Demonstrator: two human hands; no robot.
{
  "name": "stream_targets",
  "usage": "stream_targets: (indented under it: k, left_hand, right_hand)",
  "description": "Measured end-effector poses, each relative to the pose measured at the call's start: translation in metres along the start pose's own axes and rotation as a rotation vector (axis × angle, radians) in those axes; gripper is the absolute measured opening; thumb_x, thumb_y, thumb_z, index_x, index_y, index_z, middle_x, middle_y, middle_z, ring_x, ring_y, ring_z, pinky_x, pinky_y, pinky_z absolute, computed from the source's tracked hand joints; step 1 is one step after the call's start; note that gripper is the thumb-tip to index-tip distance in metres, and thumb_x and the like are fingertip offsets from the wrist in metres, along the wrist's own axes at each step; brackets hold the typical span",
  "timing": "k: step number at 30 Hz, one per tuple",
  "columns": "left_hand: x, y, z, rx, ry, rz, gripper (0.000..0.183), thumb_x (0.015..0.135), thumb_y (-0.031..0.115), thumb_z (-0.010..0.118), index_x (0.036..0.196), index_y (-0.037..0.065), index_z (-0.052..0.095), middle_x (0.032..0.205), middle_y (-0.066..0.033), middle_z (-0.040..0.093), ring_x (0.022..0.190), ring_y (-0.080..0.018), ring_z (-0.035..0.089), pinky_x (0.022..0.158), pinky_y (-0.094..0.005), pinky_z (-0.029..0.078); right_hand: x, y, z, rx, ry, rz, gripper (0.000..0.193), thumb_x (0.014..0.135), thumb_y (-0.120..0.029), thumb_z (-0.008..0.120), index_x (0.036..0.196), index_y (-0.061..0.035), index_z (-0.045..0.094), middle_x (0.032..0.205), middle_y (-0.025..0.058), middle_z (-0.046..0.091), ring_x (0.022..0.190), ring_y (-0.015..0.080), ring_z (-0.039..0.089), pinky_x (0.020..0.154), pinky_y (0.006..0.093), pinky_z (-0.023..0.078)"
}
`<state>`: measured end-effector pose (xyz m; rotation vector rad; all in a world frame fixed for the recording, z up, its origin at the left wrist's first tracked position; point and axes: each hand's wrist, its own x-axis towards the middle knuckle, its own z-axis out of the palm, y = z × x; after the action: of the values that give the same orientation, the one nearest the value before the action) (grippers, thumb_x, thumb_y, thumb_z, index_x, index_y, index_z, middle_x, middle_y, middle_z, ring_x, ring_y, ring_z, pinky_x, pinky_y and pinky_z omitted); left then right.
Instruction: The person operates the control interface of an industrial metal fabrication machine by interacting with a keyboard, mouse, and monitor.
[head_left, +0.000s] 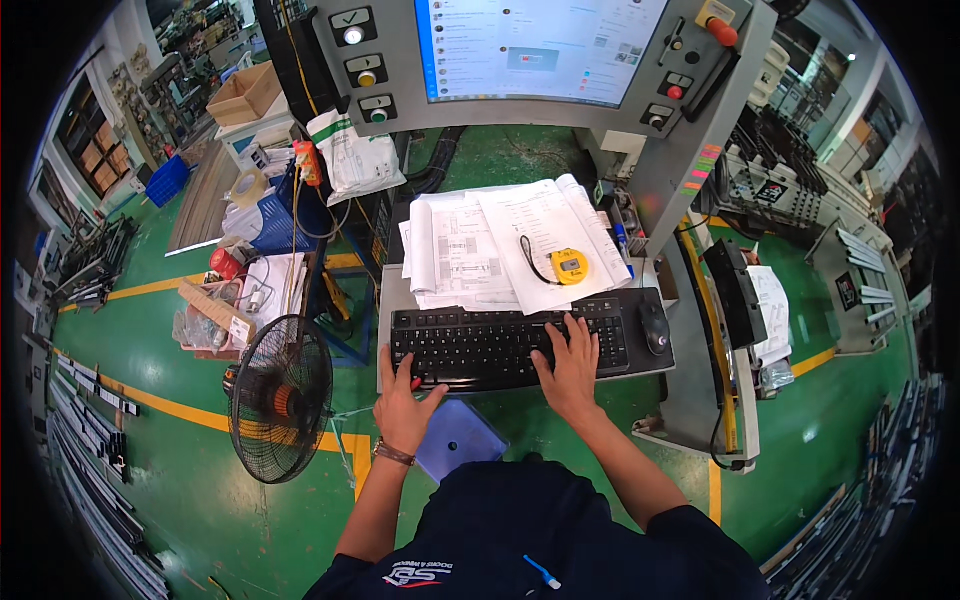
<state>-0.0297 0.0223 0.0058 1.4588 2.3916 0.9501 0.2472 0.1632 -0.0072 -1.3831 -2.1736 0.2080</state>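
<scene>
A black keyboard lies on a narrow shelf in front of me. My left hand rests at its lower left corner, fingers apart, with a small red-tipped item beside the thumb. Over the right part of the keys my right hand is spread, its fingertips on or just above them; it holds nothing. Behind the keyboard lie stacked paper drawings, and on the top sheet sits a yellow tape measure with a black wrist strap. A black mouse stands to the right of the keyboard.
Above the shelf is a lit monitor in a grey panel with push buttons. A black fan stands at left, near a blue stool. A white plastic bag hangs upper left. Metal profiles lie along the right.
</scene>
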Motion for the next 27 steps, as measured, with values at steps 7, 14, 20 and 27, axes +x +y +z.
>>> stream_targets:
  k: [7, 14, 20, 27]
  left_hand:
    - [-0.0016, -0.0037, 0.0043, 0.003, 0.030, 0.027, 0.081, 0.084, 0.040, 0.098, 0.151, 0.006, 0.067, 0.183, -0.0192, 0.037, 0.101, -0.0344, 0.083, 0.085, -0.0475, 0.066]
    - [-0.0015, -0.0031, 0.0052, -0.004, 0.044, 0.030, 0.081, 0.084, 0.041, 0.098, 0.151, 0.006, 0.067, 0.181, -0.0196, 0.039, 0.100, -0.0357, 0.083, 0.084, -0.0474, 0.066]
    - [-0.0018, -0.0059, 0.0067, -0.001, 0.034, 0.023, 0.083, 0.084, 0.041, 0.098, 0.152, 0.006, 0.066, 0.181, -0.0201, 0.039, 0.102, -0.0359, 0.083, 0.085, -0.0480, 0.066]
    - [-0.0024, -0.0037, 0.0053, -0.016, 0.033, 0.026, 0.082, 0.086, 0.041, 0.097, 0.153, 0.006, 0.065, 0.181, -0.0197, 0.038, 0.103, -0.0355, 0.082, 0.087, -0.0483, 0.066]
  right_hand:
    - [-0.0015, -0.0003, -0.0010, 0.020, 0.004, -0.006, 0.059, 0.104, -0.031, 0.080, 0.156, -0.0081, 0.064, 0.173, 0.0227, 0.044, 0.165, 0.0485, 0.033, 0.135, 0.0676, 0.021]
    - [-0.0004, -0.0014, -0.0026, 0.031, -0.004, 0.001, 0.059, 0.104, -0.029, 0.079, 0.157, -0.0072, 0.063, 0.173, 0.0236, 0.043, 0.166, 0.0492, 0.032, 0.136, 0.0677, 0.020]
    - [-0.0008, -0.0022, -0.0028, 0.039, -0.013, 0.007, 0.060, 0.104, -0.030, 0.079, 0.157, -0.0068, 0.062, 0.174, 0.0241, 0.042, 0.166, 0.0493, 0.031, 0.136, 0.0682, 0.019]
    - [-0.0019, -0.0008, -0.0016, 0.037, -0.018, 0.012, 0.060, 0.104, -0.030, 0.079, 0.157, -0.0071, 0.062, 0.174, 0.0242, 0.041, 0.166, 0.0493, 0.031, 0.136, 0.0676, 0.019]
